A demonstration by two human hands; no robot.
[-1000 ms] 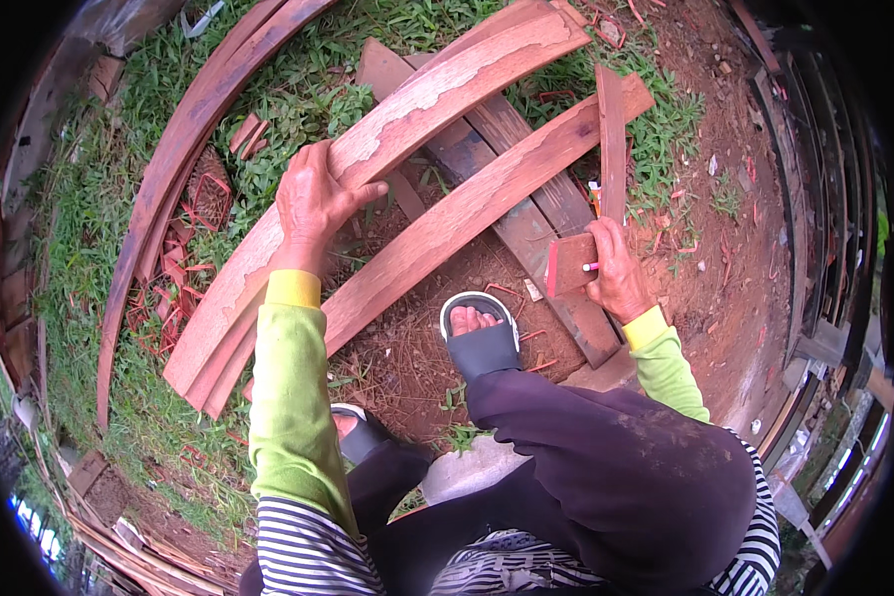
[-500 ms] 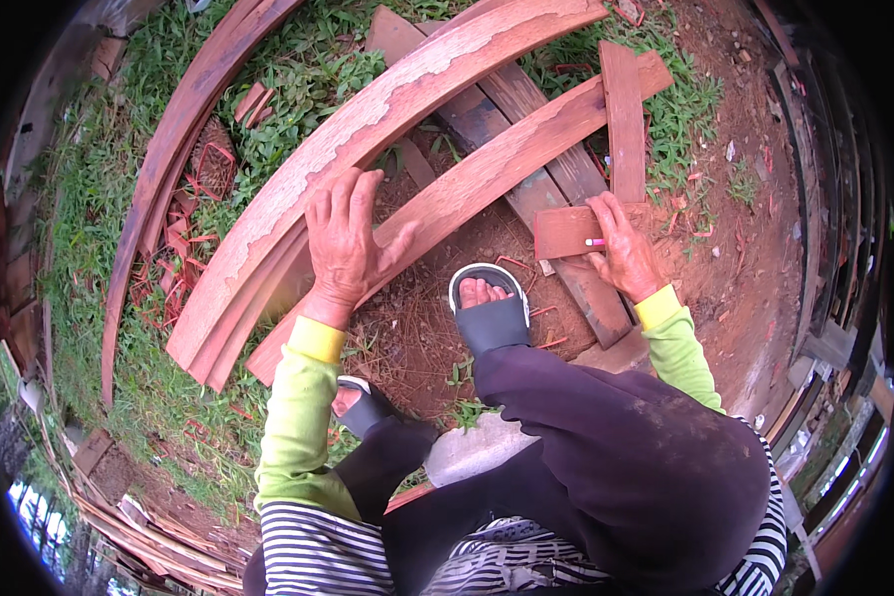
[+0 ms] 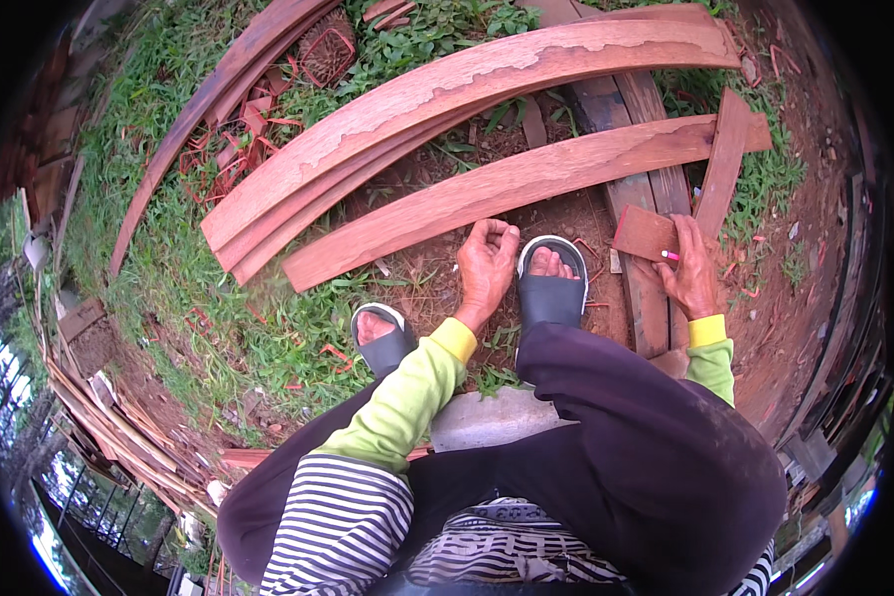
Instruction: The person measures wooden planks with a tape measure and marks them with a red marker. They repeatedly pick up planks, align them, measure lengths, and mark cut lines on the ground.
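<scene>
My left hand [image 3: 485,270] is apart from the wood, just left of my right foot, its fingers curled toward the thumb with nothing visible in them. My right hand [image 3: 689,278] grips a small reddish wooden block [image 3: 642,232] by its right end, over the dark planks. A slim pink-and-white pencil or pen [image 3: 670,255] sticks out between those fingers. Ahead of both hands lies a single curved wooden plank [image 3: 467,194]. Beyond it is a stack of wider curved planks [image 3: 387,114] with a ragged pale patch on top.
Dark support planks [image 3: 638,288] run beneath the curved pieces. A short board [image 3: 723,164] crosses the single plank's right end. More curved timber [image 3: 204,114] lies at the far left, beside reddish scraps [image 3: 253,124] in the grass. My sandalled feet [image 3: 552,283] stand close to the work.
My left hand has left the single plank, drawn back to the right and curled its fingers. My right hand still holds the block and pencil or pen. The view has shifted.
</scene>
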